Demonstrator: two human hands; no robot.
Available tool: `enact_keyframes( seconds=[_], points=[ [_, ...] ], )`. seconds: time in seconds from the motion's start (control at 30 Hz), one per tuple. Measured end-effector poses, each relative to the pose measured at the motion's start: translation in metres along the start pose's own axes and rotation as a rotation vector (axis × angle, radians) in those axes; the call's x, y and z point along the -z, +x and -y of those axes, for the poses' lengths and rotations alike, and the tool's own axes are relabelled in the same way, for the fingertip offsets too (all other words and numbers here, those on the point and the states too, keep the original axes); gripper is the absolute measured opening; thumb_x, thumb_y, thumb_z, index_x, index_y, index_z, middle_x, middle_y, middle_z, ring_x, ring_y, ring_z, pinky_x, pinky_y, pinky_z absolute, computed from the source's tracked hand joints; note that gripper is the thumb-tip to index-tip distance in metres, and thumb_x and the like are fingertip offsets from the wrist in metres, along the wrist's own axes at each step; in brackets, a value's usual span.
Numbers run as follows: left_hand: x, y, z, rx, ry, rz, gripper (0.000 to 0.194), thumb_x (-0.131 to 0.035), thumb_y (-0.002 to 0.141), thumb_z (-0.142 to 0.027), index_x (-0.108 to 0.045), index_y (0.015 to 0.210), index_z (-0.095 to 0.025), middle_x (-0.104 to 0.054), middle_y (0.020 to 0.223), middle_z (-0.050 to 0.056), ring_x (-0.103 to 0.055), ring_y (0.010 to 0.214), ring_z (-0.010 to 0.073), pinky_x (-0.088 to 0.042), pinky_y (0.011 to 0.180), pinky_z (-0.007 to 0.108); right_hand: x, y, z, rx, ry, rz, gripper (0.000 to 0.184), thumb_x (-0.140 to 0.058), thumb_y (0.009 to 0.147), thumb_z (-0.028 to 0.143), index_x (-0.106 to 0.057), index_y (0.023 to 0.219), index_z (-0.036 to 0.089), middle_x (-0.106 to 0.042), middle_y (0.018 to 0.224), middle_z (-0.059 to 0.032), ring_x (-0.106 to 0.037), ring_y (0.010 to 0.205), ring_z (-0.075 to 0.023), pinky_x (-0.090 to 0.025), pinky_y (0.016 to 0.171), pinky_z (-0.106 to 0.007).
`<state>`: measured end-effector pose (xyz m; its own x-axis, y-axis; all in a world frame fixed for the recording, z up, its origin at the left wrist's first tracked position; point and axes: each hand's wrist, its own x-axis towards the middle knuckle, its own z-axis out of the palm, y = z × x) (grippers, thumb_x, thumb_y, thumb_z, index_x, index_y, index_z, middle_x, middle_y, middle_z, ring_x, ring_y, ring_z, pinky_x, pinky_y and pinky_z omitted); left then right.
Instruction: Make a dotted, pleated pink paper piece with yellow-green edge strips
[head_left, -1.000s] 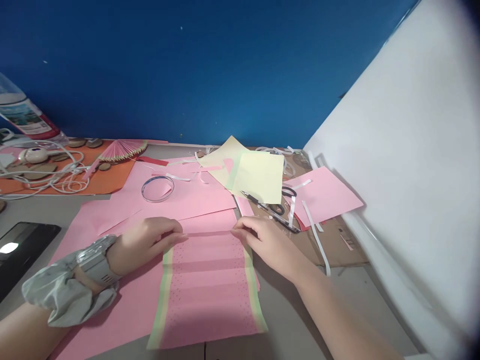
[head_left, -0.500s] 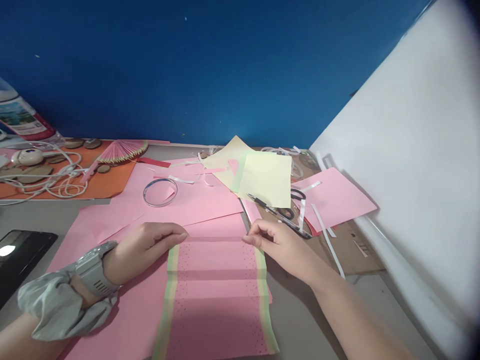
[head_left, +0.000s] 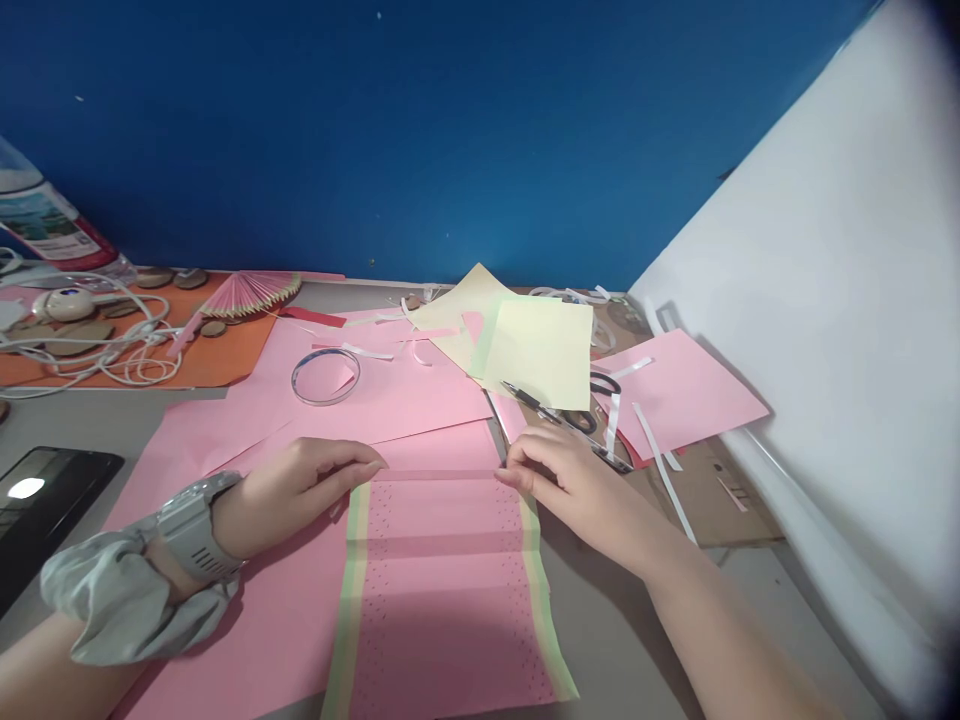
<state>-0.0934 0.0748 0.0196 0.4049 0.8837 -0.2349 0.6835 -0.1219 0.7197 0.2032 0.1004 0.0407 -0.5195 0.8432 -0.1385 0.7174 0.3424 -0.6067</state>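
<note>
A pink paper sheet (head_left: pixel 454 620) with yellow and green side borders and rows of small dark dots lies before me, creased crosswise by several folds. Its far edge is turned into a narrow fold. My left hand (head_left: pixel 315 485) pinches the left corner of that fold between thumb and fingers. At the right corner, my right hand (head_left: pixel 559 485) pinches it the same way. A grey watch and a pale green scrunchie sit on my left wrist. Larger pink sheets (head_left: pixel 247 610) lie beneath.
A clear ring, perhaps a tape roll (head_left: pixel 325 377), rests on pink paper. Yellow sheets (head_left: pixel 544 350), a pen (head_left: pixel 529 397), scissors (head_left: pixel 579 421) and white strips lie behind my right hand. At left are a phone (head_left: pixel 56 510), cables, a pleated paper fan (head_left: pixel 251 295) and a bottle (head_left: pixel 60 225).
The view has shifted slightly, so most things sit a little to the right. Both hands keep their pinch on the fold; the sheet's near right corner looks slightly more flared outward.
</note>
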Motion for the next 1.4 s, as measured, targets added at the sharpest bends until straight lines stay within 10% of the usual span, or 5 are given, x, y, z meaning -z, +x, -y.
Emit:
enact_keyframes(
  seconds=[0.3, 0.77, 1.4],
  points=[
    [-0.014, -0.001, -0.015, -0.168, 0.11, -0.156, 0.027, -0.056, 0.085, -0.044, -0.064, 0.093, -0.019, -0.065, 0.08, 0.003, -0.057, 0.073, 0.0159, -0.044, 0.066, 0.026, -0.011, -0.001, 0.015, 0.117, -0.072, 0.001, 0.025, -0.043, 0.097, 0.03, -0.05, 0.075, 0.021, -0.056, 0.081, 0.0015, -0.049, 0.082, -0.0153, -0.033, 0.081, -0.032],
    [-0.04, 0.001, -0.027, -0.497, 0.449, -0.188, 0.023, -0.04, 0.095, -0.021, -0.061, 0.089, -0.018, -0.06, 0.074, 0.004, -0.049, 0.075, 0.0177, -0.036, 0.07, 0.032, -0.047, 0.0, 0.023, 0.542, -0.467, -0.129, 0.017, -0.044, 0.084, 0.004, -0.056, 0.085, 0.017, -0.058, 0.082, -0.0029, -0.046, 0.08, -0.0169, -0.025, 0.074, -0.034],
    [-0.006, -0.001, -0.005, -0.007, 0.01, -0.353, 0.03, -0.041, 0.092, -0.044, -0.06, 0.091, -0.021, -0.059, 0.066, -0.002, -0.049, 0.056, 0.0122, -0.041, 0.054, 0.023, -0.014, -0.002, 0.006, -0.051, 0.285, -0.142, 0.022, -0.046, 0.093, 0.043, -0.052, 0.082, 0.025, -0.052, 0.078, 0.0031, -0.05, 0.07, -0.0135, -0.04, 0.065, -0.026]
  ],
)
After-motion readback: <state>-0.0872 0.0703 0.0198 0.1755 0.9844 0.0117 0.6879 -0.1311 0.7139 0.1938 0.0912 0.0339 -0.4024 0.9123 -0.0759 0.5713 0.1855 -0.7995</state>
